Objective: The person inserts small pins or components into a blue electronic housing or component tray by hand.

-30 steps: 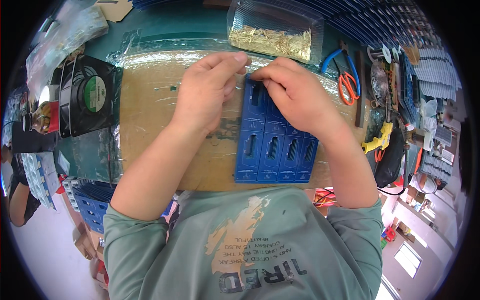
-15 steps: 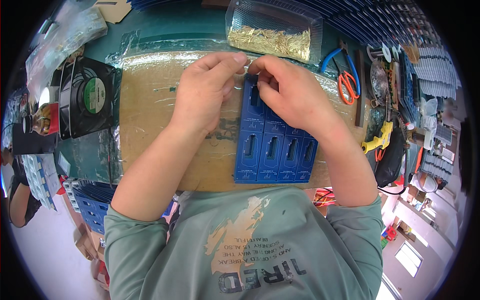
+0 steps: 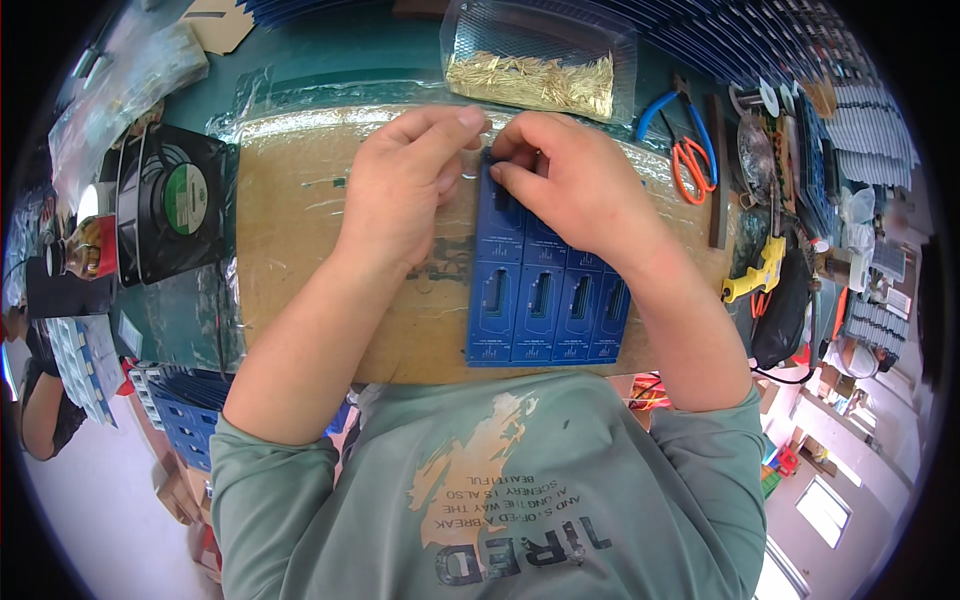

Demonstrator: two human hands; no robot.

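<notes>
A blue circuit board panel (image 3: 541, 345) with rows of slotted sections lies flat on the brown work surface. Over its far left end is my right hand (image 3: 575, 190), fingers curled and thumb bent toward them. Whatever sits in those fingertips is hidden or too small to see. To the left of the panel my left hand (image 3: 400, 190) is raised, thumb and forefinger pinched together; I cannot make out anything in the pinch. Beyond both hands stands a clear plastic tray (image 3: 625, 60) holding a heap of thin gold-coloured pins (image 3: 535, 85).
Pliers with blue handles (image 3: 708, 135) and a tool with orange handles (image 3: 690, 170) lie right of the tray. A dark bar (image 3: 718, 200) and a yellow glue gun (image 3: 757, 272) are further right. A black fan (image 3: 175, 205) stands at left. Stacked blue boards (image 3: 740, 45) line the back right.
My right thumb and fingertips have shifted a little left over the far end of the panel. My left hand stays pinched in nearly the same place. The whole view has shifted slightly.
</notes>
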